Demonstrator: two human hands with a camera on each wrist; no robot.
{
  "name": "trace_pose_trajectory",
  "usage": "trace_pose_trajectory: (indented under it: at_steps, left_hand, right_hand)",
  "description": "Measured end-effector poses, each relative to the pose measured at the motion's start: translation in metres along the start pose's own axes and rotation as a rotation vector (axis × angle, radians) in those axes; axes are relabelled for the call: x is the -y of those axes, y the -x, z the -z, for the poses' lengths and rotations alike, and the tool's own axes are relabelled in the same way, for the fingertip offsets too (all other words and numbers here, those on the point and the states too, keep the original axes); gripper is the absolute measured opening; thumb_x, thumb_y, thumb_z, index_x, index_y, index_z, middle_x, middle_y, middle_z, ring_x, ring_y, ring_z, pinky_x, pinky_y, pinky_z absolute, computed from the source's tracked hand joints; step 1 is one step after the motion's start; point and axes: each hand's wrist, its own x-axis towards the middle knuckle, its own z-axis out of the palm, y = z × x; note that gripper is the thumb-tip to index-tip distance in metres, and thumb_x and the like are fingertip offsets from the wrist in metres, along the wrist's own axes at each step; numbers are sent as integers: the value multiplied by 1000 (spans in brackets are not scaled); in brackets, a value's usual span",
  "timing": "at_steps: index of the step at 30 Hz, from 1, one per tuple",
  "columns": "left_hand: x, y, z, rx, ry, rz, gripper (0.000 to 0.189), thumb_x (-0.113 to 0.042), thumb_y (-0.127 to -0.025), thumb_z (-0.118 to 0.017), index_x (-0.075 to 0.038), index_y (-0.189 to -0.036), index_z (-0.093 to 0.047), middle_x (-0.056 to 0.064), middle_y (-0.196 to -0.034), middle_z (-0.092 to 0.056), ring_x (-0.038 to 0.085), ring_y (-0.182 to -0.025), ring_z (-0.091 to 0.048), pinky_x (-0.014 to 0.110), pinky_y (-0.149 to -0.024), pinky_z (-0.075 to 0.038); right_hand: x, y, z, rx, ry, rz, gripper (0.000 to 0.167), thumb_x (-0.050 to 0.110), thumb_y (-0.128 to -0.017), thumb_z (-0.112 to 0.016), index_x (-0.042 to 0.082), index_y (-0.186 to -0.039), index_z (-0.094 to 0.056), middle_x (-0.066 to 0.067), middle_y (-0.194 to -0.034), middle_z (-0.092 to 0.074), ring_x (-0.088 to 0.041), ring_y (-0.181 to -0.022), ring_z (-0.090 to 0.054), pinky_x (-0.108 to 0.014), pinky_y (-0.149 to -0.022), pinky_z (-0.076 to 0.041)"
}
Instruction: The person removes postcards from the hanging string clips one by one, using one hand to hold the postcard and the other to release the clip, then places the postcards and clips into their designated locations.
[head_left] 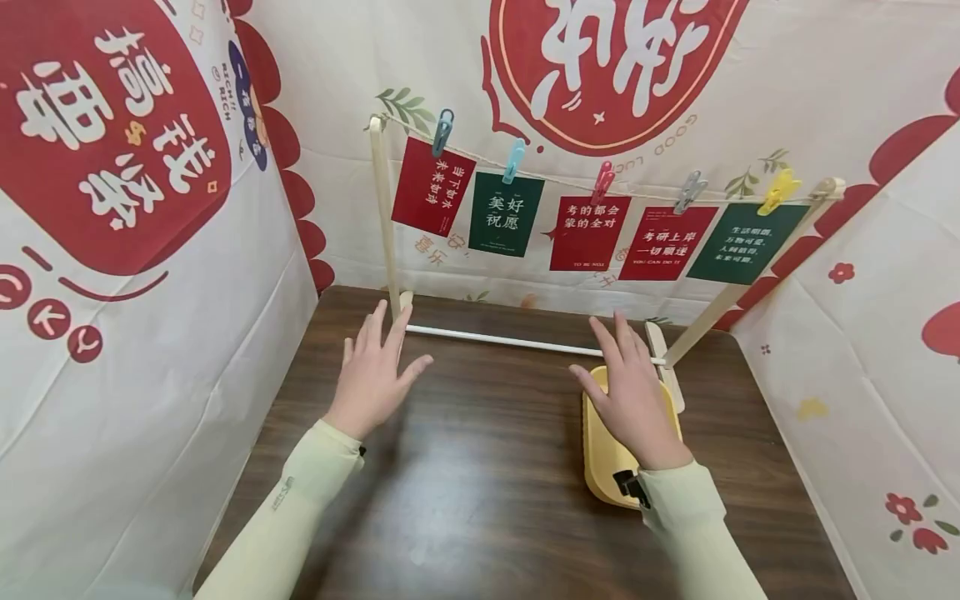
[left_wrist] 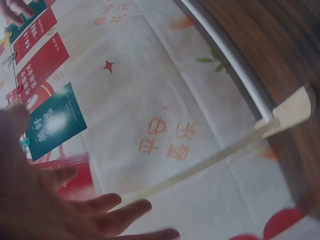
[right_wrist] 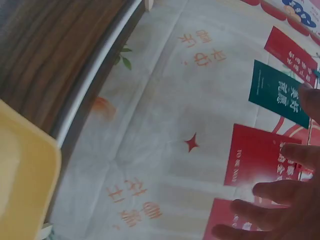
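My left hand (head_left: 372,375), fingers spread, hovers near the left post (head_left: 386,225) of a wooden stand and holds nothing. The right hand (head_left: 633,392), also spread and holding nothing, is over a yellow plastic basket (head_left: 600,462) and partly hides it. A string (head_left: 562,177) runs between the posts. Clothespins hold up a red card (head_left: 431,196), a green card (head_left: 504,221), two more red cards (head_left: 588,242) and a green card (head_left: 742,250) at the right end. The clips are dark blue (head_left: 443,133), light blue (head_left: 513,162), pink (head_left: 602,182), grey (head_left: 691,192) and yellow (head_left: 780,192).
A white rod (head_left: 502,339) joins the stand's feet at the back of the brown wooden table (head_left: 450,483). Printed cloth (head_left: 420,50) walls rise behind and on both sides. The right post (head_left: 705,321) leans outward in the head view.
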Motion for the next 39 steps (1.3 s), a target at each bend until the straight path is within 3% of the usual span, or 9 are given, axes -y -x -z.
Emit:
trace_pose_trajectory:
  at_steps: [2, 4, 9, 14, 17, 23, 29, 33, 39]
  left_hand:
    - [0, -7, -2, -44, 134, -1, 81, -54, -109, -61, -25, -174, -24, 19, -174, -26, 46, -151, -40, 72, -115, -36]
    - [-2, -15, -4, -71, 332, 4, 73, -46, -111, -61, -21, -172, -29, 17, -168, -38, 42, -142, -52, 65, -111, -45]
    - [-9, -42, -11, -84, 849, 61, 54, -31, -116, -55, -10, -163, -37, 15, -150, -61, 35, -128, -64, 53, -105, -53]
    - [-7, -81, -17, -103, 1186, 144, 53, -31, -117, -52, -7, -161, -34, 17, -150, -62, 35, -127, -65, 49, -100, -58]
    - [-1, -104, -17, -84, 1316, 196, 58, -34, -117, -51, -11, -165, -28, 13, -160, -54, 30, -134, -60, 45, -104, -56]
    - [7, -132, -14, -51, 1530, 217, 69, -36, -117, -51, -14, -172, -17, 7, -171, -40, 28, -150, -45, 48, -116, -46]
    - [0, -136, -13, -105, 1675, 230, 69, -31, -114, -60, -20, -172, -24, 5, -168, -43, 27, -148, -46, 46, -118, -44]
    - [-3, -134, -13, -160, 1632, 211, 62, -28, -112, -63, -23, -167, -35, 5, -159, -53, 28, -140, -53, 43, -113, -48]
    - [-5, -129, -11, -273, 1498, 207, 51, -23, -109, -70, -13, -155, -51, 9, -132, -67, 26, -113, -62, 34, -93, -57]
  right_hand:
    - [4, -8, 3, -72, -21, 52, 78, 25, -101, -79, 8, -166, -41, -25, -174, -27, -54, -151, -33, -76, -114, -33]
    - [9, -18, 7, -159, -49, 121, 73, 18, -99, -80, 6, -163, -46, -24, -169, -37, -51, -146, -40, -72, -114, -37]
    - [29, -47, 24, -346, -93, 285, 63, 10, -96, -81, 2, -154, -56, -19, -155, -57, -41, -133, -58, -62, -105, -51]
    - [55, -81, 42, -393, -187, 357, 60, 8, -96, -81, 7, -152, -60, -12, -150, -61, -28, -115, -71, -54, -87, -63]
    - [69, -102, 48, -389, -232, 390, 57, 11, -98, -79, 9, -152, -60, -11, -149, -61, -24, -104, -73, -50, -83, -64]
    - [93, -138, 52, -406, -242, 448, 51, 18, -101, -78, 5, -148, -62, -14, -141, -64, -20, -89, -69, -45, -75, -63]
    - [113, -171, 55, -416, -245, 490, 47, 19, -105, -75, 3, -147, -63, -15, -137, -66, -17, -79, -67, -36, -72, -58]
    - [130, -190, 61, -340, -299, 434, 47, 22, -107, -72, 6, -150, -60, -7, -144, -65, -10, -75, -71, -28, -69, -58]
    - [162, -225, 78, -87, -472, 195, 56, 33, -108, -71, 21, -159, -51, 5, -151, -61, -15, -73, -75, -32, -67, -62]
